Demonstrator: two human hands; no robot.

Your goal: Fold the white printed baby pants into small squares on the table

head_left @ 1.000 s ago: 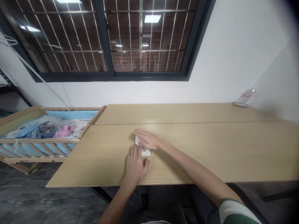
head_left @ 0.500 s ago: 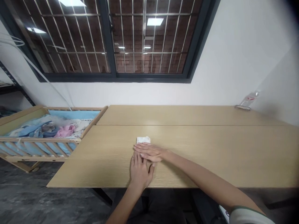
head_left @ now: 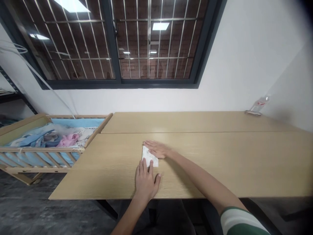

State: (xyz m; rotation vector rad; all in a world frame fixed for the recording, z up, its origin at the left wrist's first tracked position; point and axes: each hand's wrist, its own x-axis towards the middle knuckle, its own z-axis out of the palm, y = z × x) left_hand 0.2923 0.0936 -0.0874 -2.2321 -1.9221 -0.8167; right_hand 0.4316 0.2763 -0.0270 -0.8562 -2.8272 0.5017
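Note:
A small white folded cloth (head_left: 149, 156) with a faint print lies flat on the pale wooden table (head_left: 220, 147), tilted at a slant. My right hand (head_left: 156, 149) rests flat with its fingertips on the cloth's upper edge. My left hand (head_left: 146, 181) lies on the table just below the cloth, fingers spread, with the fingertips at or almost at its lower edge. Neither hand grips it. A striped sleeve shows on my right arm.
A wooden cot (head_left: 46, 143) with blue and pink bedding stands beyond the table's left end. A clear plastic bottle (head_left: 259, 106) lies at the far right corner. A seam crosses the tabletop, and the front edge runs close below my left hand.
My right hand has moved off the cloth's middle toward its far edge, uncovering it. The cloth now shows as a slanted strip, and my left hand has spread its fingers beside it.

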